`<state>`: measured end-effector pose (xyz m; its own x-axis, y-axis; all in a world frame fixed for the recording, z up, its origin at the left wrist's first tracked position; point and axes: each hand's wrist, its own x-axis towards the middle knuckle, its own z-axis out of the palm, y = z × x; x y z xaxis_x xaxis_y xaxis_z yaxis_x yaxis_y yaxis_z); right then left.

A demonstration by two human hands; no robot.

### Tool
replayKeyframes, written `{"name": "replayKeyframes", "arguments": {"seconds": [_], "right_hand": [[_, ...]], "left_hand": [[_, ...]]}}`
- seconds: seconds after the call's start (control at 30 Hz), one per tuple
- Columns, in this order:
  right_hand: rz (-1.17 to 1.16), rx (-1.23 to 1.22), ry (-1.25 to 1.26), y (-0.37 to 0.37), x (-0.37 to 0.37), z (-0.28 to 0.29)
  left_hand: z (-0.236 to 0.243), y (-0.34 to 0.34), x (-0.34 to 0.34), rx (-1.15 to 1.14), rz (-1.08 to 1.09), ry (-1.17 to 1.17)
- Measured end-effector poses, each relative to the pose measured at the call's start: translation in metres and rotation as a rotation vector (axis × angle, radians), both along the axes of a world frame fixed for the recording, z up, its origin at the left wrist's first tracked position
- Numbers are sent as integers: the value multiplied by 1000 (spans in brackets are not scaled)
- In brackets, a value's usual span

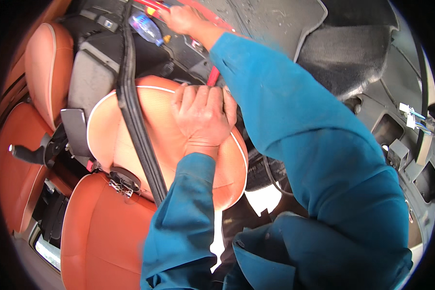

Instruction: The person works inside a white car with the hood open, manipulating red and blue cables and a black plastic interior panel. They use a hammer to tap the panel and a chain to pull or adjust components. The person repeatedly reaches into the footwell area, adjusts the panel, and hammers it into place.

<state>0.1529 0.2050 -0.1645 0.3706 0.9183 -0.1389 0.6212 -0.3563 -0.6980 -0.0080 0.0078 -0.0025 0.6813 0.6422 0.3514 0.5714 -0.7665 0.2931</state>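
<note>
My left hand lies over the upper edge of an orange seat back with white piping. Its fingers are closed and curl down past that edge. A red bar shows just beyond the knuckles; I cannot tell whether the fingers hold it or the seat edge. Farther off, my right hand is closed round a red handle that runs out toward the upper left. My right sleeve hides what lies between the handle and the bar. A black strip crosses the seat back left of my left hand.
A plastic bottle lies beside the black strip. An orange seat cushion is at the lower left, with another orange seat beyond a black lever. Dark carpet and grey trim with loose wires are at right.
</note>
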Motion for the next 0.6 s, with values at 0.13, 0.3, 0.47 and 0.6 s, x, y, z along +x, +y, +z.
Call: {"name": "replayKeyframes", "arguments": {"seconds": [0.13,0.3,0.47,0.6], "right_hand": [[22,-175,122,-25,-6,10],[-53,-220,113,-115,-13,22],[-125,-294,140,-155,-7,35],[-61,-403,78,-138,-6,43]], "left_hand": [[-2,-1,0,-3,36,-12],[-3,-5,-1,-6,48,-29],[0,-3,1,-4,46,-31],[0,-2,3,-7,49,-32]]}}
